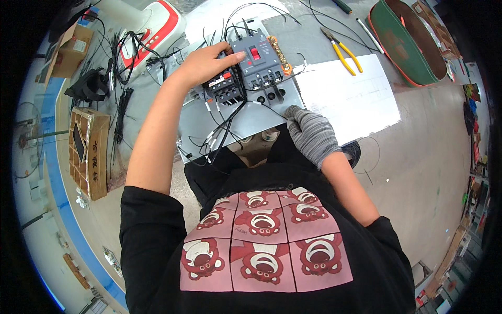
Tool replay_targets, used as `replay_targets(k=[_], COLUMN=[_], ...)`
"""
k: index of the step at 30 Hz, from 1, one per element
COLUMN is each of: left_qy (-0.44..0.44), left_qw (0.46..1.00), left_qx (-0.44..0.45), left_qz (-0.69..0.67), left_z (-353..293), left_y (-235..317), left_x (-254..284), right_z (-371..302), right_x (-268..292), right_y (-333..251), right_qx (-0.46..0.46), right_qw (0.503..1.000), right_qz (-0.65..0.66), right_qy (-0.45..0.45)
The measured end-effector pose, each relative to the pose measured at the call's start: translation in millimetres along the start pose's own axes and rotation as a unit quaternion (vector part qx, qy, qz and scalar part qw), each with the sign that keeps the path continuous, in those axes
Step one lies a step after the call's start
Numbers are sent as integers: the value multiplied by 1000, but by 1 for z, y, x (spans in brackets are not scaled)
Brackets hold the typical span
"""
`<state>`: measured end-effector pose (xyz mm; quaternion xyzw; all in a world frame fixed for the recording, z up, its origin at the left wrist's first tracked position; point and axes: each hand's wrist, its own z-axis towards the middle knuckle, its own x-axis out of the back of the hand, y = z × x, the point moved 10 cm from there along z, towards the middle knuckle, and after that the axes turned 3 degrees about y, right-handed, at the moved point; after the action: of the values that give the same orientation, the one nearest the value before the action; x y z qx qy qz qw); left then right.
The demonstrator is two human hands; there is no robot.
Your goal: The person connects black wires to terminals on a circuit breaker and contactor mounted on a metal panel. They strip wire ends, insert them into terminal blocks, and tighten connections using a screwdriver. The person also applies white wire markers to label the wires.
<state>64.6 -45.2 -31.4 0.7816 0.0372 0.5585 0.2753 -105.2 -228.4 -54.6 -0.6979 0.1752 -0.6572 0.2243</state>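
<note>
My bare left hand point(206, 64) lies over the wired devices, its thumb stretched onto the edge of a grey moulded-case circuit breaker point(260, 52) with a red switch. Its other fingers reach over the back of a smaller dark contactor-like device point(226, 90), and their tips are partly hidden. Both devices sit on a grey metal mounting plate point(204, 123). My right hand point(312, 135), in a grey knitted glove, is closed at the plate's front right edge. A thin black wire point(272, 110) runs toward its fingers; what they pinch is too small to make out.
A bundle of black wires point(226, 125) hangs over the plate's front edge. A copper terminal strip point(280, 55) stands beside the breaker. Yellow-handled pliers point(342, 52) and paper point(350, 99) lie right, near a green pouch point(402, 42). A red-and-white machine point(154, 31) and divided box point(90, 152) are left.
</note>
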Motion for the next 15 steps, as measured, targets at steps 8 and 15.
replay_targets(k=[8, 15], left_qy=[25, 2], left_qw=[1000, 1000], left_qx=[-9, -8], left_qz=[12, 15], left_z=[1, 2], left_y=[-4, -4], left_x=[1, -3], right_z=[-1, -1], right_x=[3, 4], right_y=[-6, -10], right_qx=[34, 27], right_qw=[997, 999], right_qz=[36, 33], right_qy=[53, 34])
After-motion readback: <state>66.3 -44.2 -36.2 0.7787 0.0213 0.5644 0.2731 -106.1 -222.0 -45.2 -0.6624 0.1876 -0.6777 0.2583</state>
